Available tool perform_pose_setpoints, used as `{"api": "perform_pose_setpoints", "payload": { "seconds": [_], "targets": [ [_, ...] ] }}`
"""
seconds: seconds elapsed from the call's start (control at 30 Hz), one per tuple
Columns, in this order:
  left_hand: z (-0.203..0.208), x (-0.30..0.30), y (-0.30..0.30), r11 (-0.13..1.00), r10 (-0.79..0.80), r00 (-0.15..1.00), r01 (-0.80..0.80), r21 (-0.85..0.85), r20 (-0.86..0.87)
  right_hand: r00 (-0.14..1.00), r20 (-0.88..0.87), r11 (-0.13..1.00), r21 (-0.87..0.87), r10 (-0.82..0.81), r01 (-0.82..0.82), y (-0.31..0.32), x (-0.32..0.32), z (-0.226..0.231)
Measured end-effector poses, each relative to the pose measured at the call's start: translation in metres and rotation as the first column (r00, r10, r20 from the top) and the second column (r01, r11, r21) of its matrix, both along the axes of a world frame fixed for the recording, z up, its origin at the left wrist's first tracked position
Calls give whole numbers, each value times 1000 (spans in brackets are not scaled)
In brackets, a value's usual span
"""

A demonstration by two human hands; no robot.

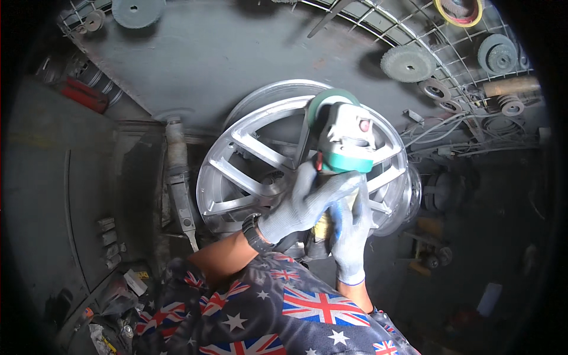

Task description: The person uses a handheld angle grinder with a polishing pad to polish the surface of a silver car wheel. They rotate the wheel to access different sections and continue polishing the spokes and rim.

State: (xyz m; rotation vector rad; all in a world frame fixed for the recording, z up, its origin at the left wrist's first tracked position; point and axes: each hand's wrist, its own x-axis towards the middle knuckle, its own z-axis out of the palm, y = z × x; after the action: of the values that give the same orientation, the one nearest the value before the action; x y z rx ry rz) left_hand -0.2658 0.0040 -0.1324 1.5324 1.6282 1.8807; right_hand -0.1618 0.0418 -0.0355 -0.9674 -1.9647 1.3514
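Both of my hands wear grey knit gloves and are closed around an angle grinder (349,142). My left hand (299,204), with a black watch at its wrist, wraps the grinder just behind its green collar. Closer to me, my right hand (352,228) grips the body, where a yellowish part shows between the hands. The grinder's metal head carries a green-edged disc (332,97). Under it a silver alloy wheel (245,145) with wide spokes faces me. The disc overlaps the wheel's upper rim; whether it touches, I cannot tell. The grinder hides several spokes.
Another silver rim (266,90) shows behind the wheel. A wire rack (378,13) at the top right holds several discs, with a large grey disc (408,63) among them. Cables (438,127) run along the right. A metal post (176,148) stands left of the wheel.
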Motion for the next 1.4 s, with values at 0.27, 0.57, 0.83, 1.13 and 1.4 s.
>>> {"api": "perform_pose_setpoints", "payload": {
  "seconds": [0.27, 0.57, 0.83, 1.13, 1.4],
  "targets": [
    [29, -6, 4, 985, -173, 976, 167, 53, 136, 996, 84, 995, 98, -25, 17, 10, 14, -8],
    [15, 0, 0, 998, 37, 989, -28, 64, -143, 1000, 25, 997, -72, -17, 18, 6, 16, -7],
    [28, 5, 1, 973, -219, 872, 159, 168, 439, 998, 61, 1000, -5, 9, -9, 6, 15, -8],
    [18, 1, 8, 983, -178, 953, 165, 77, 243, 991, 132, 993, 113, 22, -37, 9, 17, -12],
    [33, -4, 15, 962, -274, 919, 259, 88, 284, 992, 103, 987, 149, -71, 56, 13, 28, -17]
  ]
}}
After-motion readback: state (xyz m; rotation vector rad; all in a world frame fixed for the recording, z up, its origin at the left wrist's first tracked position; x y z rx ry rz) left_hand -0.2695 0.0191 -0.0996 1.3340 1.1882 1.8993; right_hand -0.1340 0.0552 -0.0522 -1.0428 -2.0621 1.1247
